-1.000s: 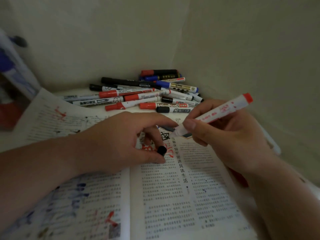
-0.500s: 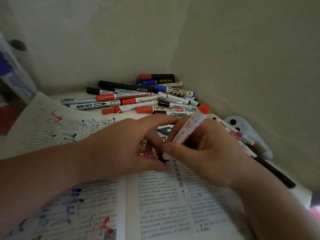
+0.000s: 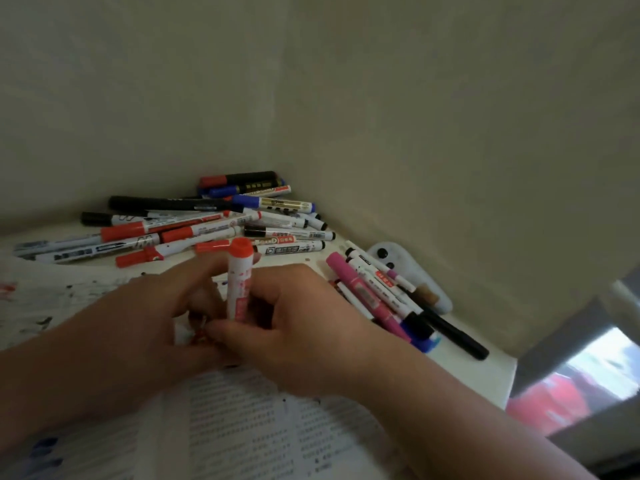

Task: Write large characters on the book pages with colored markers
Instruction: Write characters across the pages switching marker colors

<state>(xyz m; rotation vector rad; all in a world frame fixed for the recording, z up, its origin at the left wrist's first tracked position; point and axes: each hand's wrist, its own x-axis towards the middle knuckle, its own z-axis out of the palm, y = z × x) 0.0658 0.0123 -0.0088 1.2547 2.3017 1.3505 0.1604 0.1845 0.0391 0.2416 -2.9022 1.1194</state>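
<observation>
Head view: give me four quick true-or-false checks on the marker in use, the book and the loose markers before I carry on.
1. The right hand grips the red-ended marker nearly upright. True.
2. The book is closed. False: it lies open, printed pages showing.
3. A pink marker lies in the group to the right of the right hand. True.
4. The marker pile at the back rests on the book's pages. False: it lies on the table beyond the book, by the wall corner.
</observation>
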